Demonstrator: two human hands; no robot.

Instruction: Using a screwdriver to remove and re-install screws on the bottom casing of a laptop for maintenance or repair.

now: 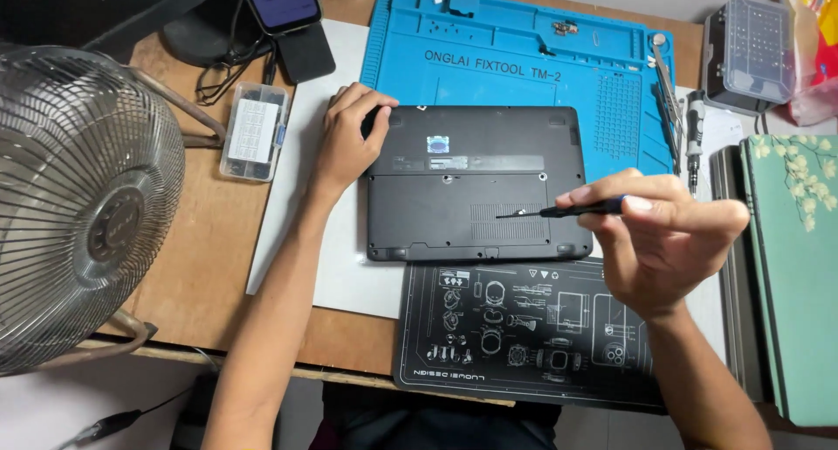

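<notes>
A dark grey laptop (471, 184) lies upside down, partly on a blue repair mat (524, 48). My left hand (347, 140) rests on the laptop's far left corner, fingers curled over the edge. My right hand (665, 236) hovers at the laptop's right side and pinches a thin black screwdriver (559, 211). Its tip points left, just above the vent grille on the bottom panel.
A black mat with white diagrams (524, 328) lies at the near edge. A metal fan (78, 206) stands at left. A clear parts box (255, 131), a phone (281, 0), a bit case (751, 53), tools (694, 136) and a green notebook (799, 275) surround the work area.
</notes>
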